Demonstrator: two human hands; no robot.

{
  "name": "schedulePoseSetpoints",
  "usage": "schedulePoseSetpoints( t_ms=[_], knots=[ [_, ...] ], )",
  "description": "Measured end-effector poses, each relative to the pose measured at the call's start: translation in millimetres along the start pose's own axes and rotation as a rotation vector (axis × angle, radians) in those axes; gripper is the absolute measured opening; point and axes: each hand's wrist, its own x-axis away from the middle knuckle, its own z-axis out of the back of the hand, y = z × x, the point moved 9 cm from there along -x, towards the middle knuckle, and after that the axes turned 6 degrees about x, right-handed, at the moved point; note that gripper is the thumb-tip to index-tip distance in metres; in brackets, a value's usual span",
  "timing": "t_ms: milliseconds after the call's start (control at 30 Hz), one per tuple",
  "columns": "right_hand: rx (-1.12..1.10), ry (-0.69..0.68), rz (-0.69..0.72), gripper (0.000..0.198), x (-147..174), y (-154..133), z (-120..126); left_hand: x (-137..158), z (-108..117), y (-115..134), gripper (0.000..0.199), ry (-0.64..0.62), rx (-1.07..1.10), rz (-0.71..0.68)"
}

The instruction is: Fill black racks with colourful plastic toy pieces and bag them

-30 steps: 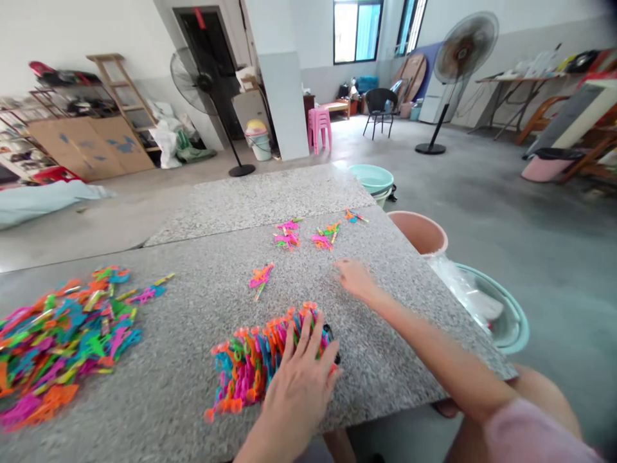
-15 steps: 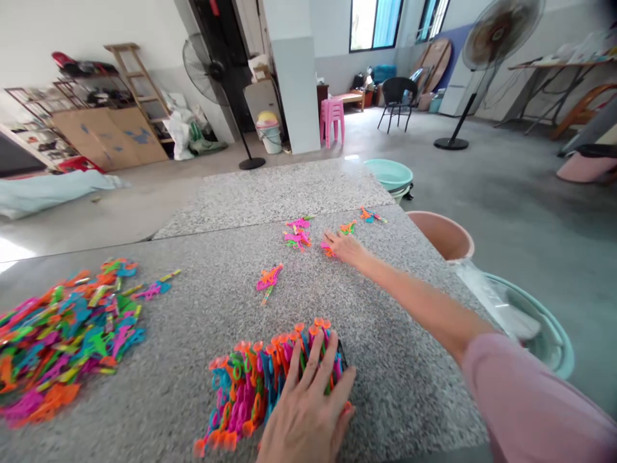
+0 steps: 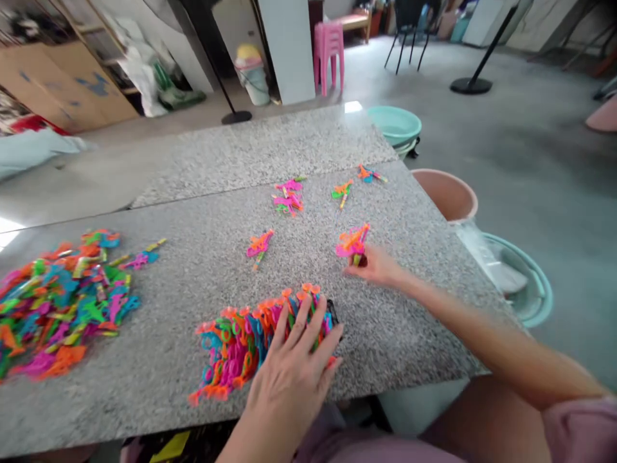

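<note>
My left hand (image 3: 299, 363) lies with spread fingers over the right part of a tight row of small plastic toys (image 3: 236, 350) in orange, pink, green and blue. Orange cup-shaped tips line both long edges of the row. A dark frame end (image 3: 332, 312) shows past my fingertips. Over the table to the right, my right hand (image 3: 373, 265) is closed on a pink and orange plastic toy (image 3: 353, 241) with a yellow-green stick part. Similar toys lie nearby: one orange and pink toy (image 3: 259, 244), an orange and green toy (image 3: 342, 190) and a pink cluster (image 3: 289, 196).
A large heap of mixed plastic toys (image 3: 67, 296) covers the left of the speckled stone table (image 3: 193, 257). Past the right edge stand a turquoise basin (image 3: 395, 122), a pink tub (image 3: 448, 193) and a green-rimmed tub (image 3: 535, 276). Pink stools (image 3: 329, 54) stand behind.
My right hand has drawn back toward me and lifted a pink and orange toy from the table. My left hand stays on the row. The view has tilted downward.
</note>
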Motion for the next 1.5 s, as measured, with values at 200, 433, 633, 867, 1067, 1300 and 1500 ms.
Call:
schedulePoseSetpoints(
  t_ms=[200,433,633,867,1067,1300,1500],
  knots=[
    [-0.308,0.0,0.004,0.014,58.0,-42.2,-45.9,-2.7,-1.7,4.4,0.038,-0.023,-0.038,0.0],
    [0.009,-0.013,0.21,0.004,34.8,-79.1,-64.6,-2.1,-0.6,6.8,0.04,-0.041,-0.063,-0.009],
    [0.157,-0.068,0.153,0.02,27.0,-90.7,-75.3,-6.3,3.0,13.3,0.036,0.013,-0.014,-0.064],
    [0.084,0.022,0.028,0.029,-10.6,-45.9,-20.0,-6.9,0.5,8.3,0.027,0.032,0.026,-0.07],
    [0.208,0.459,-0.462,0.034,-126.2,21.1,92.0,-2.3,-5.2,3.8,0.026,0.096,-0.14,-0.2],
    [0.08,0.303,-0.46,0.006,-101.4,35.4,85.1,-4.5,-5.8,5.2,0.028,0.007,-0.045,-0.095],
    [-0.443,0.075,-0.287,0.019,74.2,3.8,-15.8,-7.8,-12.2,7.1,0.041,-0.098,0.09,-0.027]
  ],
)
